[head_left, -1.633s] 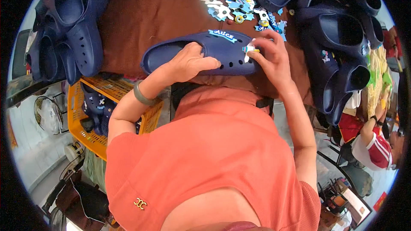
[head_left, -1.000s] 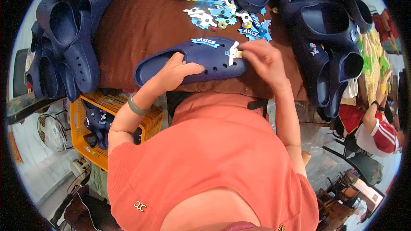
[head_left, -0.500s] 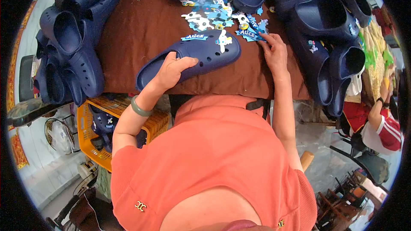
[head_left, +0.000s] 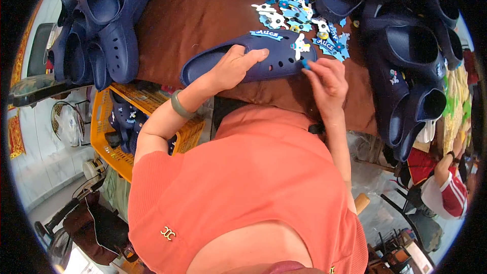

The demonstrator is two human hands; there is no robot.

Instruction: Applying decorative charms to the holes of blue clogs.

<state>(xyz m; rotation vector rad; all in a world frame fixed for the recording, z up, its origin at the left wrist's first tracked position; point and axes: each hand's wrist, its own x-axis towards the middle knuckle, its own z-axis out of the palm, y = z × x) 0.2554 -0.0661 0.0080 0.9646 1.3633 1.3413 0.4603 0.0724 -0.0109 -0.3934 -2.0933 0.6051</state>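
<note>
My left hand point(head_left: 231, 68) grips a navy blue clog point(head_left: 279, 56) lying across the brown cloth, thumb on its upper and fingers hidden inside or beneath. The clog's toe points right. On its upper sit a blue lettered banner charm point(head_left: 267, 35) and a white rabbit-like charm point(head_left: 300, 46); several round holes along the near side are bare. Close to the toe, my right hand point(head_left: 329, 81) pinches a small blue shoe charm point(head_left: 305, 64) between thumb and fingertips. Beyond the clog lies a heap of loose charms point(head_left: 291, 7), white, blue and yellow.
Navy clogs are piled at the left point(head_left: 119, 45) and right point(head_left: 406, 56) of the brown-covered table point(head_left: 167, 30). An orange crate point(head_left: 109, 144) holding decorated clogs stands below the table's left edge. At the far right another person's arm point(head_left: 444, 167) reaches toward a yellowish heap.
My right hand has lifted a small blue charm from the loose pile and brought it left to the clog's toe. My left hand still holds the clog. The whole view has shifted and turned.
</note>
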